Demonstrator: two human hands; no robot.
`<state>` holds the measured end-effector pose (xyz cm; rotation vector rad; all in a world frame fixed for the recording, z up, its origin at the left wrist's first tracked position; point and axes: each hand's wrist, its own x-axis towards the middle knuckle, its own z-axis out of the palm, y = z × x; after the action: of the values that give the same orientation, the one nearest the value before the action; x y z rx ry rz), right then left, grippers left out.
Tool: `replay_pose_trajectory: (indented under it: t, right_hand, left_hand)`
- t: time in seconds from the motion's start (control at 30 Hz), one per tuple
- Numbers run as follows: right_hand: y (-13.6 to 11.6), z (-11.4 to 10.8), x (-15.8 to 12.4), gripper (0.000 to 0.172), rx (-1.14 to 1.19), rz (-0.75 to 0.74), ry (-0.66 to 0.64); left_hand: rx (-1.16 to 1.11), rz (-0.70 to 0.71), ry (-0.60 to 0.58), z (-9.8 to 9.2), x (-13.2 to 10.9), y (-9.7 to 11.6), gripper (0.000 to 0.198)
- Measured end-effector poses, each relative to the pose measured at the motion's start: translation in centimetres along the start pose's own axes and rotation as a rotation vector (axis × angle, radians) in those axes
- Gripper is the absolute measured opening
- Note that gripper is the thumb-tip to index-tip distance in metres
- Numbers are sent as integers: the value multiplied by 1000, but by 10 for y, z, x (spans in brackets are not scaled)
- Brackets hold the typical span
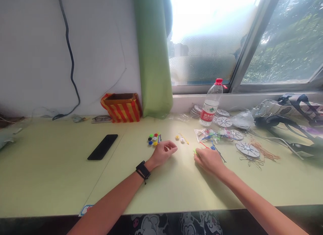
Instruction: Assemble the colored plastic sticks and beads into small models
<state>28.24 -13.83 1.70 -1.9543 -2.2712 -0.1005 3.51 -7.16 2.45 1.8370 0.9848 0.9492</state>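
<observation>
My left hand (163,153) rests over the table with its fingers loosely curved and nothing seen in them. Just behind it lies a cluster of small round plastic pieces (154,138) in several colours, with thin sticks beside them. To its right are a yellow round piece (177,137), a white one (182,140) and a thin yellow stick (184,138). My right hand (207,159) is closed on a small yellow-green plastic piece (195,151), mostly hidden by the fingers. Near its knuckles lie a red stick (204,145), a blue round piece (213,147) and a dark stick (222,157).
A black phone (103,147) lies at left. A striped box (122,107) stands by the green curtain (155,60). At right are a water bottle (210,105), plastic bags (205,134), slotted discs (247,149), orange strings (266,150) and black straps (280,129).
</observation>
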Motion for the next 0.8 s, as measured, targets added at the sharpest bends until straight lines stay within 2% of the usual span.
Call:
replay_pose_trajectory:
  t: [0.2,0.43,0.53,0.63,0.7,0.8]
  right_hand:
    - [23,-2,-6,27,-82,51,-20]
    - [34,-15,-7,24,-87,103,-60]
    - [24,-26,1,19,-82,142,-77]
    - [2,-31,15,8,6,139,49]
    - [-14,-29,26,10,65,102,77]
    - [-31,-20,44,11,95,47,38]
  left_hand:
    - [6,2,-14,-1,-2,2,23]
    - [23,17,-45,-1,-2,0,25]
    - [39,22,-66,-1,-2,-2,25]
    - [65,38,-86,0,-2,-2,23]
    - [79,46,-98,0,-3,0,22]
    - [95,44,-113,0,-4,2,21]
